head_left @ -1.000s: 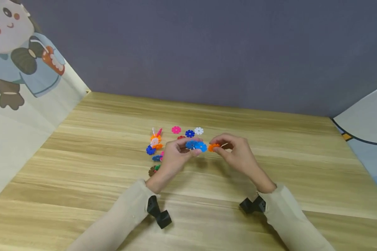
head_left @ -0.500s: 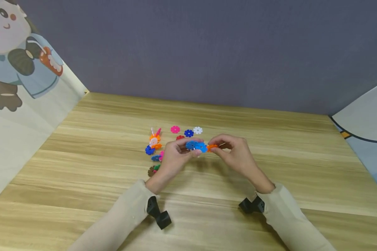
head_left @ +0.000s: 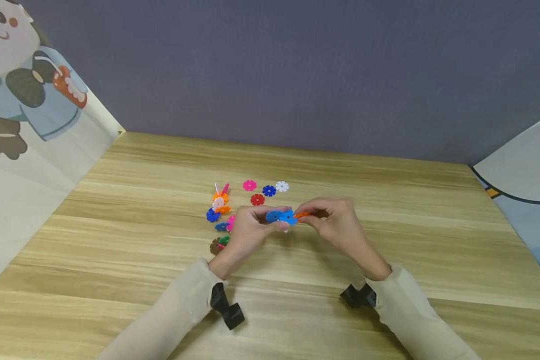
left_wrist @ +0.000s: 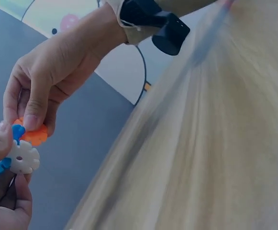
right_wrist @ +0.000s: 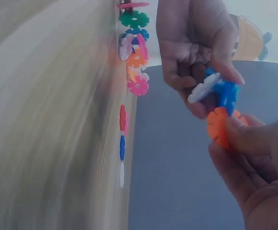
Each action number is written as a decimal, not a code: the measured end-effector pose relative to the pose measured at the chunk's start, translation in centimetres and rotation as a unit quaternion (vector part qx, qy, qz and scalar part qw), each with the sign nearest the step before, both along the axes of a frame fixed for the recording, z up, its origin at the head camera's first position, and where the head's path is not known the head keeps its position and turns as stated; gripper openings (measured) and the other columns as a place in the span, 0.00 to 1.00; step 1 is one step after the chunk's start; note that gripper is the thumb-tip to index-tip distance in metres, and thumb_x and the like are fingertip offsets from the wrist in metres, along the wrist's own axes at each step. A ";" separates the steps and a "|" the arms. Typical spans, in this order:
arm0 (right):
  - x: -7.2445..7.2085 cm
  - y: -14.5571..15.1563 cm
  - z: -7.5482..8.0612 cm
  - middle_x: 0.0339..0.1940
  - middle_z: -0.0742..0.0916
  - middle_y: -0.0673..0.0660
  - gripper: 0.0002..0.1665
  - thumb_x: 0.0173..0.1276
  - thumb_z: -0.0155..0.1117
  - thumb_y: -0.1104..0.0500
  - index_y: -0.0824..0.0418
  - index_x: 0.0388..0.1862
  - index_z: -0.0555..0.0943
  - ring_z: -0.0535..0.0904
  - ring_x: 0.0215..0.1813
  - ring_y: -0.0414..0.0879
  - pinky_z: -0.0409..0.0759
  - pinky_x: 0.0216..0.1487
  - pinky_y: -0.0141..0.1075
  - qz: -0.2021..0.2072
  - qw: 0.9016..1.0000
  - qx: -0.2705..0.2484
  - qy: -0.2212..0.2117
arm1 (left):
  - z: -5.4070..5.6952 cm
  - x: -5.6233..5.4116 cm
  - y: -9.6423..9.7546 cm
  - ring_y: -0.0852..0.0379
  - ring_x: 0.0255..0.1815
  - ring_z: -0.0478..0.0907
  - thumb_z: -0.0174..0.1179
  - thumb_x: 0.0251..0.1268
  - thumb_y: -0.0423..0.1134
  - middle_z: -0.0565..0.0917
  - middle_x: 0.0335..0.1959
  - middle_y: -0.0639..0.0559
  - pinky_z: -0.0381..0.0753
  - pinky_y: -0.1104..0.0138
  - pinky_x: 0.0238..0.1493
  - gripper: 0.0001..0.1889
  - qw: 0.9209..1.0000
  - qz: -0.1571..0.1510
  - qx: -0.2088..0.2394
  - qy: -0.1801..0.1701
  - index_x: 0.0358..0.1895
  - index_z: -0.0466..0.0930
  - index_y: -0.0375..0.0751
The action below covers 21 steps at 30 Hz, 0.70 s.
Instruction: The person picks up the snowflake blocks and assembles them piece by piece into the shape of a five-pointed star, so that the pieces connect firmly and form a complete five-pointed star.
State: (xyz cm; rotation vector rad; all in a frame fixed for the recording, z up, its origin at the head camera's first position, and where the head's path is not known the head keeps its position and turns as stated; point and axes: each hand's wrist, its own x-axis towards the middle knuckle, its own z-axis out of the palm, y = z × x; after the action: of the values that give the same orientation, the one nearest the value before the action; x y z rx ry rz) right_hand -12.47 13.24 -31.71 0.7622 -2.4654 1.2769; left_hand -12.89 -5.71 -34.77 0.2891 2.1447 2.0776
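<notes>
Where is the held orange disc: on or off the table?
Off: the right wrist view shows a gap between the orange disc and the table.

No readable text, labels, brands, numbers or signs anywhere.

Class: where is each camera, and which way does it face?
Head: worn there, facing forward and down at the table; left hand, right hand, sleeves show.
Left wrist: worn there, facing across to the orange disc; both hands show.
Right wrist: worn there, facing across to blue discs; both hands show.
Wrist views share: orange disc, white disc.
</notes>
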 end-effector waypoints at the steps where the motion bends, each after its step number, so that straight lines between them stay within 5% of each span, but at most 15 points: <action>1: 0.0 0.0 0.0 0.31 0.89 0.60 0.10 0.50 0.70 0.76 0.67 0.31 0.87 0.85 0.29 0.44 0.83 0.29 0.28 -0.001 1.000 0.003 -0.007 | -0.1 0.0 0.0 0.63 0.33 0.83 0.69 0.51 0.30 0.86 0.44 0.42 0.82 0.72 0.36 0.16 1.000 0.000 -0.005 -0.002 0.46 0.84 0.34; 8: -0.3 0.5 0.5 0.33 0.89 0.61 0.10 0.52 0.71 0.72 0.67 0.35 0.86 0.84 0.32 0.41 0.83 0.32 0.28 -0.006 0.997 0.003 -0.076 | 0.0 0.0 -0.1 0.62 0.35 0.80 0.67 0.56 0.33 0.85 0.46 0.42 0.81 0.72 0.39 0.16 1.000 -0.017 0.005 0.022 0.50 0.82 0.35; 16: -0.6 0.9 0.9 0.31 0.88 0.60 0.09 0.55 0.70 0.71 0.66 0.36 0.85 0.83 0.30 0.38 0.83 0.32 0.29 -0.011 0.996 0.018 -0.092 | 0.1 -0.2 -0.4 0.59 0.47 0.80 0.61 0.63 0.32 0.82 0.51 0.39 0.81 0.69 0.51 0.17 0.998 -0.027 0.048 0.029 0.54 0.76 0.31; 21: -0.5 1.0 1.0 0.31 0.88 0.60 0.08 0.56 0.69 0.71 0.67 0.36 0.84 0.83 0.30 0.45 0.83 0.32 0.30 -0.007 0.994 0.003 -0.111 | 0.1 -0.1 -0.4 0.55 0.51 0.79 0.61 0.62 0.33 0.79 0.55 0.38 0.80 0.68 0.53 0.19 0.996 -0.040 0.076 0.037 0.56 0.74 0.32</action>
State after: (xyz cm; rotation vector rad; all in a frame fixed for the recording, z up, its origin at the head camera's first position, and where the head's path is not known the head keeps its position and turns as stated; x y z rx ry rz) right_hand -12.94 14.24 -30.71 0.6319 -2.6424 1.4203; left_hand -12.99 -6.10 -34.69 0.4690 1.9825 2.2205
